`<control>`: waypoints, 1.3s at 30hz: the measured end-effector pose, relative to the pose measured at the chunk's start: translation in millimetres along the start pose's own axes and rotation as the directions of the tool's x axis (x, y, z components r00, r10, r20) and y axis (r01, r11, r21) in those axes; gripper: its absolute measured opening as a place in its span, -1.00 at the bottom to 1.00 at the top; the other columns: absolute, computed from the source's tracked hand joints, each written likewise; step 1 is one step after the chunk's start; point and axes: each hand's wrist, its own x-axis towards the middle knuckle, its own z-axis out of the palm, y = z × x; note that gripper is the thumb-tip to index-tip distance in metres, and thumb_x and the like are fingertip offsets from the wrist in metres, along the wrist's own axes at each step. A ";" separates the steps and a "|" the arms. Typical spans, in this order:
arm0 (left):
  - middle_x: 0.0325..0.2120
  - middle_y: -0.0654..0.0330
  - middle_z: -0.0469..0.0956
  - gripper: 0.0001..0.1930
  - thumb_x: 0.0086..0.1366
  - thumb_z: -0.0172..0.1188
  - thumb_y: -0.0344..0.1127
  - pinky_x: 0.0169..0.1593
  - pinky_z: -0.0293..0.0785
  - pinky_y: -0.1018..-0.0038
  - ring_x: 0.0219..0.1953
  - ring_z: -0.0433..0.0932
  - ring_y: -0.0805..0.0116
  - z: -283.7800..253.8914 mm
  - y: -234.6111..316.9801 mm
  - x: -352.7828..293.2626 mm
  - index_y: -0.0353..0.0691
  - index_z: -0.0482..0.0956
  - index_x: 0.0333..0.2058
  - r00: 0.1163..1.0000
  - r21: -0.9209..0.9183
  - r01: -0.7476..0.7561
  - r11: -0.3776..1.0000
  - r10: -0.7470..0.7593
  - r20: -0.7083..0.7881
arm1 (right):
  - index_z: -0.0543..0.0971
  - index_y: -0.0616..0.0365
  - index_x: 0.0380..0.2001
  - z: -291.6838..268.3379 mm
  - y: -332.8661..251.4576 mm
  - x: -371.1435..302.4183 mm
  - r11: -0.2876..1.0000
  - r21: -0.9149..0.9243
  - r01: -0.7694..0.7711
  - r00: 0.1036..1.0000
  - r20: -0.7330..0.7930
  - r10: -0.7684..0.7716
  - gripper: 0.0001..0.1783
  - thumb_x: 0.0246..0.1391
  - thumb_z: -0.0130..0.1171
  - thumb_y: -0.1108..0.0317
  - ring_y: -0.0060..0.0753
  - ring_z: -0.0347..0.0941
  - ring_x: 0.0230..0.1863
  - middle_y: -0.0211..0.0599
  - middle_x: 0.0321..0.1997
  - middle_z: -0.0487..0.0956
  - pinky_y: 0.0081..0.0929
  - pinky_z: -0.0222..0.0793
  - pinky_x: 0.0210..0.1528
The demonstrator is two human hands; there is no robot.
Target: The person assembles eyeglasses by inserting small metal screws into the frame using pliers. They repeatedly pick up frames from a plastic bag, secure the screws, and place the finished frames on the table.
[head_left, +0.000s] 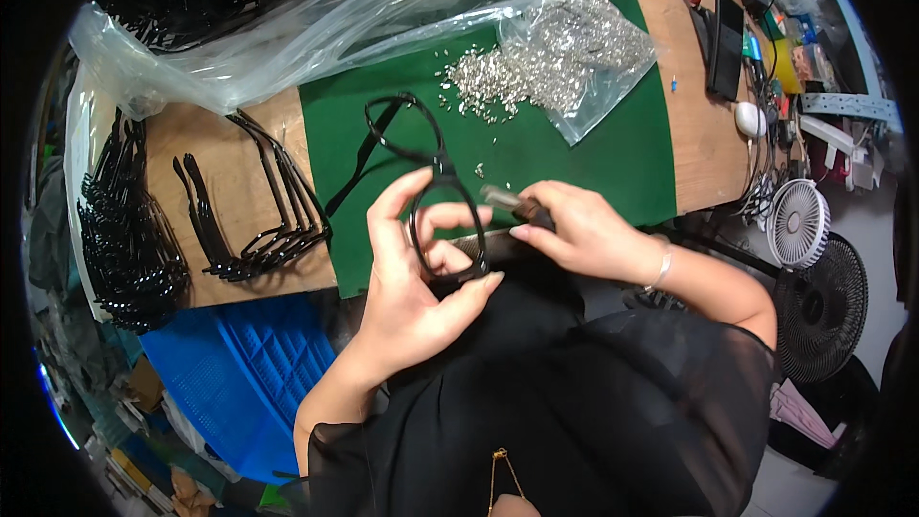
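My left hand holds a black eyeglass frame by one lens rim, its fingers reaching through the opening. The frame stands on end above the green mat, with one black temple arm slanting down to the left. My right hand is closed round a short hand tool with a dark handle and a pale, blurred tip; its exact kind is unclear. That tip points at the frame's lower rim, a little apart from it. Beyond both hands, small silvery metal pieces spill from a clear plastic bag.
Black eyeglass parts lie in a heap and a smaller stack at left. A large plastic sheet covers the back. A phone, cables and a white fan are at right. Blue baskets stand below the table's left edge.
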 end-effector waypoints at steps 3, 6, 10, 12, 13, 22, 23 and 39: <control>-0.18 -0.06 0.33 0.01 -0.25 0.28 -0.70 -0.43 0.37 0.64 -0.51 0.41 0.48 -13.9 -10.3 -16.0 0.00 -0.17 0.11 0.986 -0.133 -0.086 0.987 0.104 0.133 | 0.41 0.22 -0.40 -3.9 1.6 6.1 0.998 0.006 0.054 0.994 -0.092 -0.054 -0.80 -0.18 0.14 0.47 -0.08 0.44 -0.33 -0.14 -0.44 0.48 -0.33 0.36 -0.30; -0.18 -0.13 0.35 -0.06 -0.12 0.22 -0.66 -0.34 0.32 0.66 -0.47 0.33 0.51 -13.6 -10.2 -38.7 -0.02 -0.24 0.11 0.978 -0.269 -0.091 0.959 0.137 0.157 | 0.39 0.23 -0.45 -7.5 5.7 23.6 0.983 -0.179 0.028 0.991 -0.121 -0.051 -0.82 -0.21 0.13 0.47 -0.05 0.39 -0.40 -0.15 -0.50 0.42 -0.26 0.32 -0.36; -0.23 -0.13 0.39 -0.25 -0.01 -0.02 -0.75 -0.27 0.45 0.49 -0.44 0.48 0.36 5.6 -15.7 -49.3 -0.13 -0.16 0.10 0.998 -0.024 -0.065 0.998 0.065 -0.004 | 0.37 0.22 -0.49 11.4 19.5 33.0 0.928 -0.370 0.044 0.989 -0.112 -0.092 -0.82 -0.20 0.13 0.43 -0.11 0.36 -0.40 -0.15 -0.51 0.38 -0.27 0.24 -0.35; -0.14 -0.06 0.36 -0.20 -0.04 0.03 -0.76 -0.10 0.41 0.44 -0.25 0.52 0.25 6.4 -17.6 -53.5 -0.16 -0.16 0.12 0.996 -0.046 0.078 0.996 -0.080 -0.042 | 0.38 0.20 -0.48 14.2 18.7 33.1 0.926 -0.377 0.024 0.988 -0.133 -0.080 -0.83 -0.19 0.13 0.42 -0.14 0.35 -0.39 -0.19 -0.50 0.38 -0.30 0.21 -0.33; -0.09 -0.02 0.32 -0.12 -0.10 0.08 -0.77 -0.07 0.40 0.39 -0.17 0.49 0.19 3.6 -10.4 -53.0 -0.12 -0.19 0.14 0.981 -0.178 0.190 0.966 -0.194 -0.007 | 0.38 0.19 -0.48 15.5 14.8 33.1 0.922 -0.387 0.016 0.987 -0.144 -0.078 -0.83 -0.18 0.13 0.42 -0.16 0.34 -0.38 -0.20 -0.50 0.38 -0.31 0.21 -0.31; -0.40 0.09 0.43 -0.87 0.25 -0.07 -0.48 -0.21 0.43 0.47 -0.38 0.50 0.35 1.0 -15.5 -35.2 -0.36 0.23 -0.24 0.914 -0.255 0.404 0.878 -0.400 0.070 | 0.39 0.20 -0.42 21.3 11.9 35.1 0.917 -0.399 0.011 0.989 -0.133 -0.070 -0.80 -0.20 0.13 0.47 -0.09 0.32 -0.36 -0.17 -0.47 0.38 -0.28 0.20 -0.30; -0.39 0.09 0.43 -0.84 0.24 -0.06 -0.49 -0.21 0.44 0.47 -0.38 0.50 0.36 3.9 -18.4 -36.6 -0.37 0.22 -0.22 0.936 -0.230 0.346 0.910 -0.351 0.018 | 0.39 0.21 -0.43 21.5 13.0 34.7 0.922 -0.386 0.019 0.987 -0.142 -0.080 -0.81 -0.20 0.13 0.47 -0.09 0.32 -0.37 -0.17 -0.47 0.38 -0.27 0.20 -0.31; -0.25 0.04 0.36 -0.55 0.11 0.00 -0.67 -0.29 0.49 0.59 -0.33 0.45 0.45 32.9 -15.8 -35.4 -0.39 0.10 -0.01 0.985 -0.072 0.095 0.993 -0.104 -0.139 | 0.33 0.23 -0.39 14.3 -50.8 9.5 0.445 0.877 -0.180 0.975 0.098 0.201 -0.81 0.03 0.11 0.39 -0.70 0.35 -0.45 -0.40 -0.51 0.43 -0.70 0.30 -0.41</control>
